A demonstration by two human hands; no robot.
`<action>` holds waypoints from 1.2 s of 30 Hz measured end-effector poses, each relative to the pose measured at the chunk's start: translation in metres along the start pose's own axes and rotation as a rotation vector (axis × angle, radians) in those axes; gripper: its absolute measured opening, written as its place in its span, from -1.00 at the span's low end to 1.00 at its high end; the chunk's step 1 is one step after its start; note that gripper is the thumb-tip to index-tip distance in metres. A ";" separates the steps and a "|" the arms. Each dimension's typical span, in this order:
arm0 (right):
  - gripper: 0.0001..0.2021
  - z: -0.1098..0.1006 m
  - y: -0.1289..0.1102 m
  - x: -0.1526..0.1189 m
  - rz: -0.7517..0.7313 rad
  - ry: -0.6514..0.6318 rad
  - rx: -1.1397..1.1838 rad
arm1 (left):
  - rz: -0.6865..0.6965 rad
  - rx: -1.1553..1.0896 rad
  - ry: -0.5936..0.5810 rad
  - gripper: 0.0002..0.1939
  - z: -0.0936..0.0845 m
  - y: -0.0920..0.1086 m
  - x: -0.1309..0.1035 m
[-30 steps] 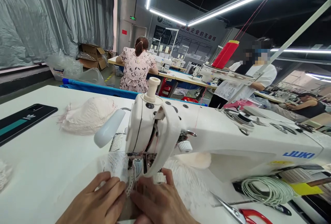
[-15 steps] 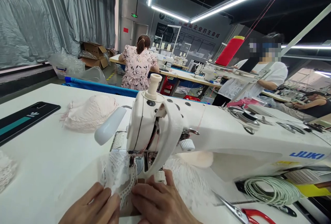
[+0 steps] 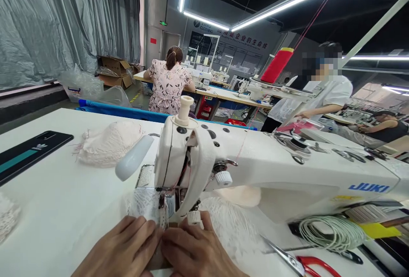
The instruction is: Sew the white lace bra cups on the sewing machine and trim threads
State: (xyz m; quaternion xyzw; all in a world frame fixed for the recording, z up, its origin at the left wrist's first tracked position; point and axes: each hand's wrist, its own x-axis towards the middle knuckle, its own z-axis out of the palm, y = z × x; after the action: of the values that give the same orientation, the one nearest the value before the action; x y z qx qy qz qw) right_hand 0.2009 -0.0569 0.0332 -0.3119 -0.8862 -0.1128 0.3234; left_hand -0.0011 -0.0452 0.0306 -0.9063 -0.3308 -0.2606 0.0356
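A white sewing machine [image 3: 275, 162] stands over white lace fabric [image 3: 145, 204], part of which lies under its needle area. Just left of the presser foot, my left hand [image 3: 126, 243] has its fingers pressed together on the lace. My right hand [image 3: 194, 243] pinches the lace edge directly in front of the foot, its fingertips close to the left ones. To the right of the foot, more fringed lace [image 3: 223, 221] spreads beneath the machine arm. The fingertips of both hands partly hide the cloth.
A phone [image 3: 35, 153] and a pale lace cup [image 3: 110, 144] lie on the left of the white table. Red-handled scissors [image 3: 295, 262] and a coil of pale cord [image 3: 332, 232] are at the right. A person [image 3: 169, 83] sits beyond; another person [image 3: 332, 89] stands at the right.
My left hand has moved right and slightly up, closer to my right hand, covering more of the lace strip. The standing person's arm has shifted. The view has moved slightly.
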 end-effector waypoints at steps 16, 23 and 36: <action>-0.52 0.002 0.001 0.005 -0.018 0.063 -0.022 | -0.039 -0.042 -0.099 -0.80 0.003 -0.003 0.002; -0.35 0.005 0.005 0.003 0.039 -0.003 -0.004 | 0.002 -0.051 -0.185 -0.67 0.002 -0.010 0.000; -0.39 0.010 0.012 -0.002 0.055 -0.127 -0.057 | -0.025 0.035 -0.065 -0.71 0.004 -0.011 0.002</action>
State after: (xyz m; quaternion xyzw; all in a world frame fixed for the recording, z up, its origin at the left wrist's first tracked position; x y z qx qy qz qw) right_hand 0.2046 -0.0445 0.0242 -0.3518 -0.8925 -0.1089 0.2605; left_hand -0.0043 -0.0342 0.0269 -0.9094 -0.3474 -0.2258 0.0374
